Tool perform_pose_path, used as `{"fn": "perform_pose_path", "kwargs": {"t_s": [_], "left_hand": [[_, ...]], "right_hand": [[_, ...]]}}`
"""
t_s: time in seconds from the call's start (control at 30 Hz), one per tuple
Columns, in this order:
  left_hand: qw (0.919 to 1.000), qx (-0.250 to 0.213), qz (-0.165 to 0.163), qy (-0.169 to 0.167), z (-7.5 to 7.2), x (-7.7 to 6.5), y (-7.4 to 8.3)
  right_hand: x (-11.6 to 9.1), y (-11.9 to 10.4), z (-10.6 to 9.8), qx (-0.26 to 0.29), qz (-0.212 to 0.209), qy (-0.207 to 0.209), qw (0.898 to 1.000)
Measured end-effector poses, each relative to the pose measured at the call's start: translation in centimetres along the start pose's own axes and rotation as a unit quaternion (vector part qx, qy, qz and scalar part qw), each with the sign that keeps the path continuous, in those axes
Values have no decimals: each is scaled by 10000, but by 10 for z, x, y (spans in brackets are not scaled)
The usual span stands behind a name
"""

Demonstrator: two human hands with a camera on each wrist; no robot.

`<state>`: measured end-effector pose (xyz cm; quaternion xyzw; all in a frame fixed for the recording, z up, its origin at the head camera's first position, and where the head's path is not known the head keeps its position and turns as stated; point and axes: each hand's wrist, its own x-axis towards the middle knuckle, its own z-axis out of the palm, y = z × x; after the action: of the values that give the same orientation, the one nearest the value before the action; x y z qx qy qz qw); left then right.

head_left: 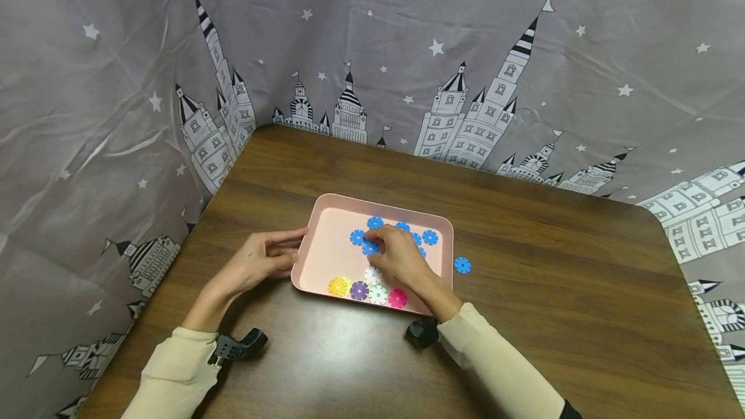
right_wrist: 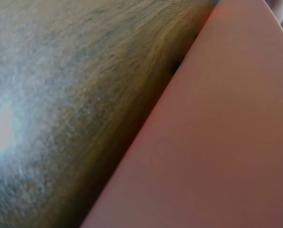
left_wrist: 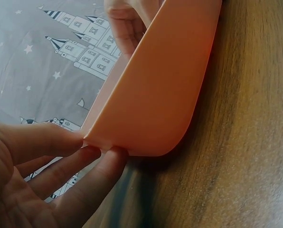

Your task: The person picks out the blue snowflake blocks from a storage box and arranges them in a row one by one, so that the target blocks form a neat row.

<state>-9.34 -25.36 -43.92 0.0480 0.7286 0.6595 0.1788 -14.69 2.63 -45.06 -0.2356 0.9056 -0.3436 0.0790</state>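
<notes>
A pink tray [head_left: 317, 257] lies on the table with flower-shaped slotted discs in it. My left hand [head_left: 259, 260] is at its left end, with extended fingers touching the outside of the wall near the rim. Inside the tray, my right hand [head_left: 398, 257] reaches down with thumb and forefinger at either side of a blue disc [head_left: 370, 248], pinching it. Several other blue discs [head_left: 430, 237] lie around that hand, partly hidden by it. Along the near wall are a yellow disc [head_left: 339, 286], a purple disc [head_left: 359, 290], white discs [head_left: 377, 295] and a pink disc [head_left: 398, 298].
A single blue disc [head_left: 462, 265] lies on the wooden table [head_left: 553, 290], just right of the tray. Behind the table hangs a grey curtain [head_left: 384, 31] printed with castles and stars. Dark wrist cameras [head_left: 238, 346] stick out below both hands.
</notes>
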Motion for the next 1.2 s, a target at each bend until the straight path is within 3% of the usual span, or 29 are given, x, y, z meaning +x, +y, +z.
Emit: {"fn": "perform_pose_path", "kwargs": {"t_s": [0.23, 0.5, 0.73, 1.2], "left_hand": [[10000, 21, 19, 18, 1, 0, 0], [10000, 62, 7, 10, 2, 1, 1], [9999, 112, 2, 44, 2, 1, 2], [9997, 203, 144, 48, 5, -1, 3]], "right_hand": [[-2, -2, -3, -135, -73, 13, 9999], [-15, 3, -20, -105, -112, 240, 9996], [-30, 17, -40, -310, -289, 529, 9977], [-68, 54, -84, -182, -104, 1418, 9897]]}}
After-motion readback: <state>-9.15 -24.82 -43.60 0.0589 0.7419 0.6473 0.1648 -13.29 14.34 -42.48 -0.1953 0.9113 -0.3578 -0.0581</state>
